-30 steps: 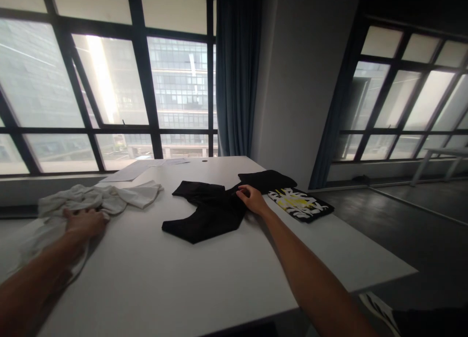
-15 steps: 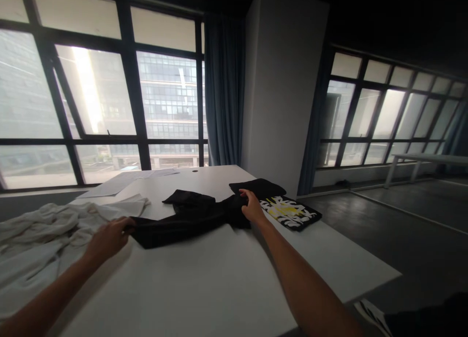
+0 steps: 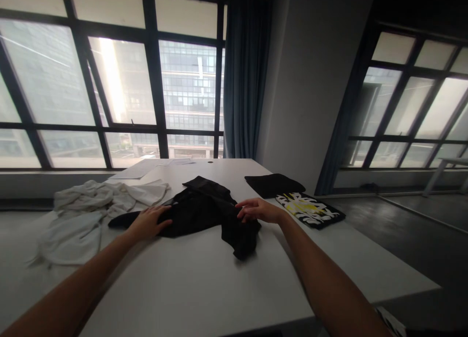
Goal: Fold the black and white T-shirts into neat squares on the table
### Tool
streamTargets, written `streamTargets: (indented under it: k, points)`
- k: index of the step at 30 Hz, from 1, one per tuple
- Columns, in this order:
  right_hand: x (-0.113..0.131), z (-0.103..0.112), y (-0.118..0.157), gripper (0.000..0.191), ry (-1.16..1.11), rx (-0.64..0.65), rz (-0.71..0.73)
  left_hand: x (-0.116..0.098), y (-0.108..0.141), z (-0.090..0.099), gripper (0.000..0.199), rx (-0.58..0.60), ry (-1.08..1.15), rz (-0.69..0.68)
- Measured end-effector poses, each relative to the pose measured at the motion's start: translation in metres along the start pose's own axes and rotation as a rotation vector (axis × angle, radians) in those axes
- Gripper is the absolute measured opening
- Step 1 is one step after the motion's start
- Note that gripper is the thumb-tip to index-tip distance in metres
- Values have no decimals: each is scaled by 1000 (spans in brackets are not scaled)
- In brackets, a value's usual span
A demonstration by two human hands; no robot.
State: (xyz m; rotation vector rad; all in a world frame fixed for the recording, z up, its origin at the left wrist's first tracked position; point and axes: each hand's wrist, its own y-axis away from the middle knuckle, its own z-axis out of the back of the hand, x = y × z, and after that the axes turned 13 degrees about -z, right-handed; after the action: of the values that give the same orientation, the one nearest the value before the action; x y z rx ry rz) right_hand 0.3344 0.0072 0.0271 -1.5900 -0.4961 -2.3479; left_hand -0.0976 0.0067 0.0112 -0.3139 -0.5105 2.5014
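A black garment (image 3: 201, 208) lies crumpled on the white table (image 3: 190, 288), its exact kind hard to make out. My left hand (image 3: 149, 224) rests on its left part, fingers stretched over the cloth and thumb apart. At the garment's right side is my right hand (image 3: 260, 210), with its fingers spread and touching or just over the fabric. One flap of the black cloth hangs toward me below the right hand and lies on the tabletop.
Pale, rumpled cloth (image 3: 91, 200) lies to the left. On the right are a folded black cloth (image 3: 274, 185) and a folded black piece with a white and yellow print (image 3: 309, 210). Paper sheets (image 3: 135, 169) lie at the back, before the windows. The table's right edge borders the floor.
My left hand has let go of the garment's stretched left end and now lies flat on it. The cloth has slackened and spread, with a flap turned toward me. The view has shifted left.
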Motion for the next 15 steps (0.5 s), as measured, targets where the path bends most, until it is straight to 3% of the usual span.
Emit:
streamTargets:
  k: [4,8,11,15]
  points:
    - [-14,-2,-10,42,159,-242,16,-3,-1,-15,43,37,-2,-25]
    - [-27,-6,-22,39,480,-230,0,7,-1,-12,31,59,-68,-55]
    - [-34,-4,-26,45,608,-302,-42,16,-1,-1,28,-44,-102,-18]
    - [-41,2,-26,54,705,-411,-139,31,0,15,28,-171,53,58]
